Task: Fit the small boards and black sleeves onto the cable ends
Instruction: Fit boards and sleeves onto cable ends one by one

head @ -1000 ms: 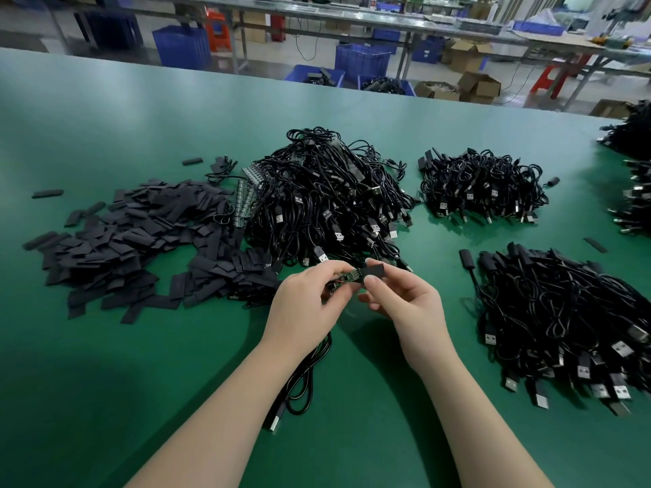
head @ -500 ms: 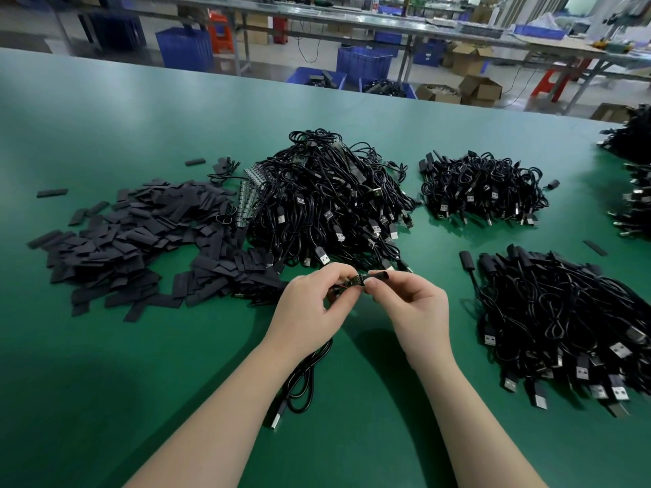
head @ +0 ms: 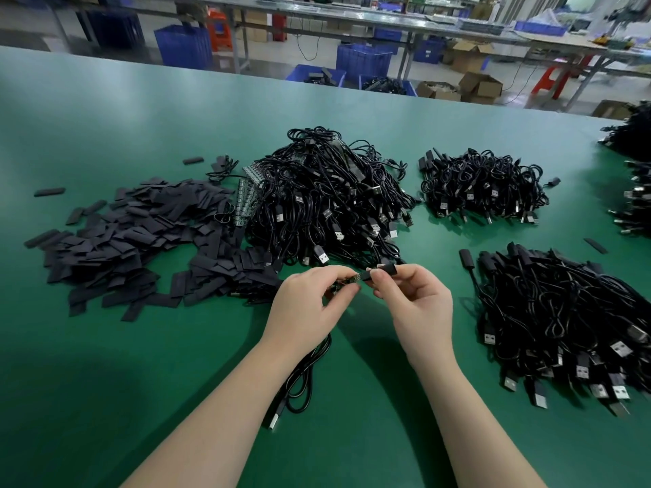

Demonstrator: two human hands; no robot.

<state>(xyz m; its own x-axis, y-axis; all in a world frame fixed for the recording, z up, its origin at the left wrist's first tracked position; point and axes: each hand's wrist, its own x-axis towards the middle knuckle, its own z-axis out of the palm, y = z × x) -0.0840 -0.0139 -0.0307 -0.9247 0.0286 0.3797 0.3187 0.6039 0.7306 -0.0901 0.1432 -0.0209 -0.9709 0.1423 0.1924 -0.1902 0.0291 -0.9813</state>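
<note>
My left hand (head: 306, 304) pinches the end of a black cable with a small board (head: 348, 281) on it. The cable (head: 303, 378) loops down under my left wrist to its USB plug on the green table. My right hand (head: 415, 301) pinches a black sleeve (head: 382, 272) whose open end meets the tip of the board. A heap of flat black sleeves (head: 134, 241) lies at the left. A strip of small boards (head: 245, 197) sits between that heap and the big cable pile (head: 327, 199).
Two more cable piles lie to the right, one at the back (head: 482, 188) and one nearer (head: 570, 318), with further cables at the right edge (head: 634, 191). Loose sleeves are scattered on the green table (head: 105, 382). Blue crates and benches stand beyond the far edge.
The hands stayed in the same place above the table. The right hand's sleeve has shifted slightly along the board's tip, and the view has tilted a little.
</note>
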